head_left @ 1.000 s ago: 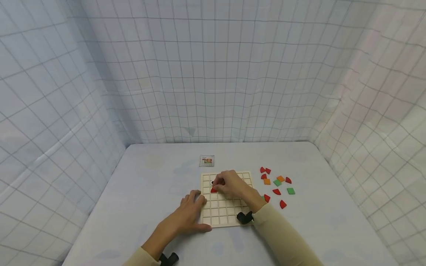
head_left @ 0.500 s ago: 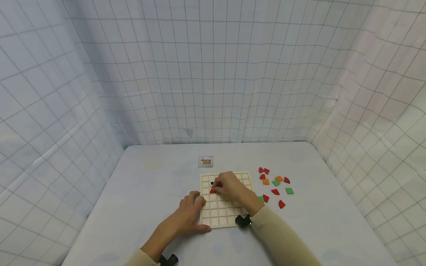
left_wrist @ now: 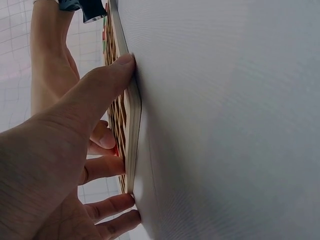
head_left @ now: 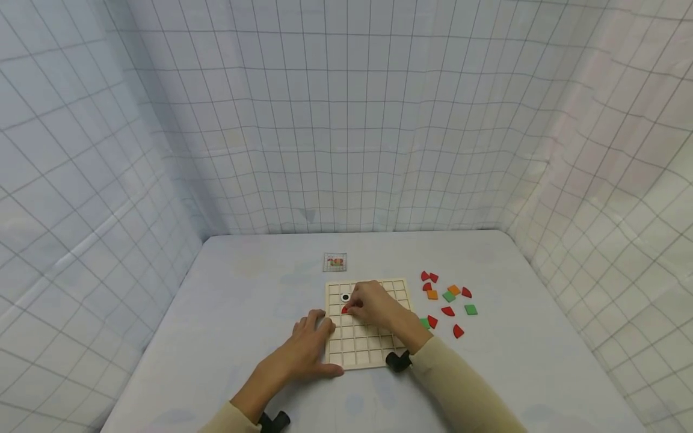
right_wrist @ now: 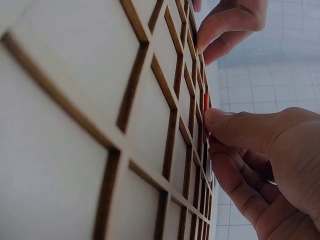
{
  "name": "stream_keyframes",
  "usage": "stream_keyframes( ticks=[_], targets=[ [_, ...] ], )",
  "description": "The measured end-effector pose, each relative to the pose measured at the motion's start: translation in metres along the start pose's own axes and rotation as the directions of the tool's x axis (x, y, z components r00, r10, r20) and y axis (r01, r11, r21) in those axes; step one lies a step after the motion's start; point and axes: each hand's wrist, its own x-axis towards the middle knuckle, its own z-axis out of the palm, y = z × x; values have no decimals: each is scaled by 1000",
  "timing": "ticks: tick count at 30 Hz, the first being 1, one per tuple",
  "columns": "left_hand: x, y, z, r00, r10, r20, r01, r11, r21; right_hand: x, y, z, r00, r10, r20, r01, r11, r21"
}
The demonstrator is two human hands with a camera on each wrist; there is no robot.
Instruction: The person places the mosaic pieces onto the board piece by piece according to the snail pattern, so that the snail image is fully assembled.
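Observation:
A pale wooden grid board (head_left: 357, 346) lies flat on the white-covered table. My right hand (head_left: 373, 302) reaches over its upper left part and pinches a small red tile (head_left: 344, 310) between thumb and finger, at a cell. In the right wrist view the red tile (right_wrist: 206, 102) stands against the grid, partly hidden by the thumb. Just above it sits a white tile with a black dot (head_left: 345, 297). My left hand (head_left: 310, 347) rests at the board's lower left, thumb on the front edge, spread fingers along the left edge, as the left wrist view also shows.
Right of the board lie several loose tiles: red fan-shaped ones (head_left: 458, 331), orange squares (head_left: 432, 294) and green squares (head_left: 471, 310). Behind the board is a small picture card (head_left: 335, 262). Grid-patterned white sheets (head_left: 346, 150) enclose the table at the back and sides.
My right fingers have shifted slightly at the red tile, and the black-dotted white tile now shows fully. The left hand keeps its place on the board.

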Motion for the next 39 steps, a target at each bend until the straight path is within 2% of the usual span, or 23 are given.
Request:
stream_keyframes(
  ticks=[1, 2, 5, 9, 14, 20, 23, 27, 32, 35, 37, 39],
  targets=[
    [0, 0, 0, 1000, -1, 1, 1, 1000, -1, 0, 0, -1, 1000, 7, 3, -7, 1000, -2],
    [0, 1, -1, 1000, 0, 0, 0, 1000, -3, -2, -10, -7, 999, 33, 15, -33, 999, 2],
    [0, 1, -2, 1000, 8, -2, -8, 1000, -12, -4, -11, -10, 998, 52, 21, -52, 999, -7],
    [0, 1, -3, 1000, 13, -8, -13, 1000, -19, -8, -8, -13, 997, 75, 21, -75, 997, -9],
    [0, 1, -4, 1000, 9, -15, -9, 1000, -13, -14, -1, -23, 995, 104, -10, -104, 994, 35],
    [1, 2, -3, 1000, -9, -15, 8, 1000, -22, -28, 18, -45, 986, 148, -74, -146, 989, 31],
    [2, 3, 0, 1000, -18, -13, 17, 1000, -24, -38, 34, -55, 975, 194, -112, -193, 981, 20],
    [1, 3, 4, 1000, -23, -3, 23, 1000, -16, -53, 59, -69, 945, 281, -167, -281, 959, 22],
    [0, 2, 6, 1000, -23, -7, 23, 1000, -5, -65, 89, -85, 882, 421, -212, -416, 907, 66],
    [-1, 2, 4, 1000, -21, -6, 21, 1000, -9, -71, 101, -90, 838, 506, -203, -502, 862, 78],
    [-1, 3, 2, 1000, -19, -5, 19, 1000, -12, -74, 107, -90, 816, 546, -189, -542, 837, 78],
    [-1, 3, 1, 1000, -20, -5, 20, 1000, -7, -75, 111, -88, 805, 568, -173, -565, 822, 70]
  ],
)
